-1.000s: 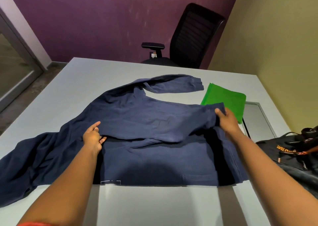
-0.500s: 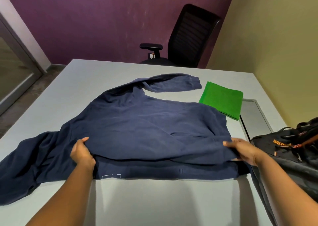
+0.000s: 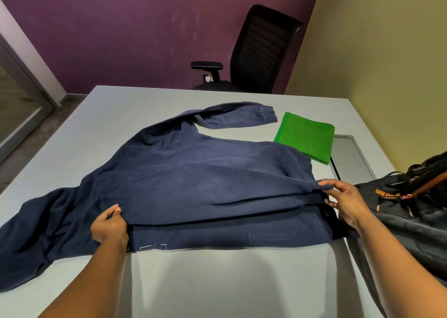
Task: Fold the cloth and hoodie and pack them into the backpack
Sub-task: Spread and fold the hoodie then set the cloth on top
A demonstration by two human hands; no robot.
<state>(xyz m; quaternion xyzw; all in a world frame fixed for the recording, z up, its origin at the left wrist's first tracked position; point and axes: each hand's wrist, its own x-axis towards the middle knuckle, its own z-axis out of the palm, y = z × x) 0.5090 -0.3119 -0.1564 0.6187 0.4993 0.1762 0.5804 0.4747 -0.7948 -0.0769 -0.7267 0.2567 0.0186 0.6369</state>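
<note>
A: On the table (image 3: 229,288) we see one hoodie (image 3: 193,177), its upper layer pinched at both side edges by our left hand (image 3: 110,225) and right hand (image 3: 343,201).

B: The risk?

A: An uneven pull would skew the fold, and the sleeves lie loose. We count one backpack (image 3: 411,211) at right, one folded cloth (image 3: 306,136) beyond, one chair (image 3: 258,51).
</note>
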